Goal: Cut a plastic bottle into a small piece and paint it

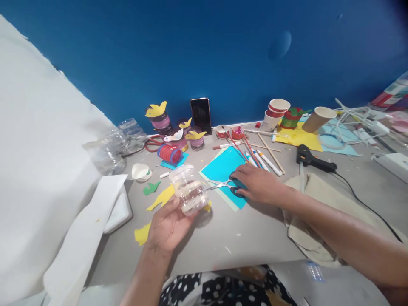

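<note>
My left hand (170, 223) holds up a clear plastic bottle piece (190, 193), ribbed and tilted, over the front of the table. Its fingers are wrapped round the lower end. To the right, my right hand (258, 180) grips the black handles of a pair of scissors (225, 184). The scissors lie over blue paper sheets (219, 163), blades slightly apart and pointing toward the bottle piece. Scraps of yellow paper (162, 197) and a green paper cutout (151, 188) lie beside my left hand.
Decorated bottle pieces with yellow paper birds (157, 109) stand at the back, near a phone (201, 114) propped on the blue wall. Markers (267, 161) and sticks lie centre right. A black glue gun (315, 160) with a cable, a cloth (309, 212) and paper cups (276, 111) are rightward.
</note>
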`<state>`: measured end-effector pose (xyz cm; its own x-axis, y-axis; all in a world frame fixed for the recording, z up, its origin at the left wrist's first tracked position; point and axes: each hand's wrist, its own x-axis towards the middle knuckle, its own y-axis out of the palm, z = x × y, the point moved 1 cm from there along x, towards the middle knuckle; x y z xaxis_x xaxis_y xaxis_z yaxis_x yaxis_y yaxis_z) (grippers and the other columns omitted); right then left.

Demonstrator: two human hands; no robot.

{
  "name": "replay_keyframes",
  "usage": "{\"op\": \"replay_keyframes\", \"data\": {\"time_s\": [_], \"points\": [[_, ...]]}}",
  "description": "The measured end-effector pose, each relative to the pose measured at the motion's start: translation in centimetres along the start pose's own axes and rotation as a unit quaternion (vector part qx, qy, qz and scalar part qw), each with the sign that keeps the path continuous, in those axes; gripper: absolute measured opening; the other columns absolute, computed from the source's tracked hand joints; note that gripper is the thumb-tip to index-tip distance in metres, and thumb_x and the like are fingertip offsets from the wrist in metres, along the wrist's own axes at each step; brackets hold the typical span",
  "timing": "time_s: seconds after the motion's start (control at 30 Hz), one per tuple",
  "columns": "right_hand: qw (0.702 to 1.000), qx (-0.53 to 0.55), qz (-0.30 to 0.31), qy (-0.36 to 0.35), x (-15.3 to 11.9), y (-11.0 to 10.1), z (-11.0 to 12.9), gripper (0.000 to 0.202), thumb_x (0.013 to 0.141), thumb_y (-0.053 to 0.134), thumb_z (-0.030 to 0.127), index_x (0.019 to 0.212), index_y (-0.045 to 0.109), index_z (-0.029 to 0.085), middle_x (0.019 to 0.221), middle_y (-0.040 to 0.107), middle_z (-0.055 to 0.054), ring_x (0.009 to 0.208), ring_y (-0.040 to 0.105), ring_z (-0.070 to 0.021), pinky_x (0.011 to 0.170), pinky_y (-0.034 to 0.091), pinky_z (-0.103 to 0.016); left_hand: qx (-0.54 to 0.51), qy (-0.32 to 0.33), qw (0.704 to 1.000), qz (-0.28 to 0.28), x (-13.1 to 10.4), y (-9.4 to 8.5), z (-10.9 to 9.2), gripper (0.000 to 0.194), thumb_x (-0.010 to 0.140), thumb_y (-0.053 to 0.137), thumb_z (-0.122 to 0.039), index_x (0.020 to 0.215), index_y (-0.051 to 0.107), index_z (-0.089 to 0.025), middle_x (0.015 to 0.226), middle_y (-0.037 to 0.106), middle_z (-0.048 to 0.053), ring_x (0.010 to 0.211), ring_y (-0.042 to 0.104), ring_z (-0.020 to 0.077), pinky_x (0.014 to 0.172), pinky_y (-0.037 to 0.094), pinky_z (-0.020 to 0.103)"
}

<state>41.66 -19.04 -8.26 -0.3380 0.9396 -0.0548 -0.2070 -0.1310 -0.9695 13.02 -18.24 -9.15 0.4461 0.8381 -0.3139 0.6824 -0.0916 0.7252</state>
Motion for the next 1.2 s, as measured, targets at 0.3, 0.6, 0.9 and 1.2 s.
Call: {"op": "replay_keyframes", "data": {"time_s": [0.3,0.6,0.9,1.2], "points": [[0.997,-0.028,0.04,0.053,0.2,0.0,-0.3,0.023,0.098,0.061,0.033,0.113,0.072,0.018,0.115,0.071,-0.013,0.111,0.068,-0.0311,0.083,0.049,-0.035,-0.021,0.022,0.999,0.038,0.6,0.7,0.7,0.058,0.077,0.078,-0.019,0.134,0.065,-0.018,0.108,0.079,0.011,0.101,0.074,0.0269,0.09,0.058,0.041],[0.908,0.402,0.085,0.081,0.1,-0.4,-0.5,0.035,0.09,0.062,0.045,0.11,0.068,0.017,0.091,0.075,-0.009,0.078,0.068,-0.0215,0.068,0.049,-0.031,0.0,0.043,0.999,-0.009,0.4,-0.6,0.7,0.046,0.08,0.083,-0.035,0.119,0.071,-0.013,0.12,0.077,0.015,0.113,0.071,0.0309,0.101,0.054,0.045],[0.746,0.63,0.214,-0.029,-1.6,0.7,3.8,0.076,0.074,0.067,0.087,0.077,0.068,0.011,0.065,0.063,-0.004,0.058,0.048,-0.0101,0.053,0.032,-0.022,0.036,0.109,0.993,-0.001,0.2,0.6,0.7,0.041,0.082,0.08,-0.029,0.121,0.072,-0.018,0.104,0.079,0.008,0.097,0.073,0.0221,0.09,0.054,0.034],[0.647,0.709,0.28,-0.003,-2.0,2.0,4.6,0.075,0.071,0.074,0.084,0.075,0.065,0.01,0.055,0.057,-0.001,0.042,0.039,-0.005,0.04,0.022,-0.02,0.066,0.104,0.992,0.013,-0.2,0.9,0.8,0.057,0.079,0.083,-0.032,0.133,0.067,-0.018,0.115,0.076,0.012,0.103,0.071,0.0271,0.095,0.054,0.041]]}}
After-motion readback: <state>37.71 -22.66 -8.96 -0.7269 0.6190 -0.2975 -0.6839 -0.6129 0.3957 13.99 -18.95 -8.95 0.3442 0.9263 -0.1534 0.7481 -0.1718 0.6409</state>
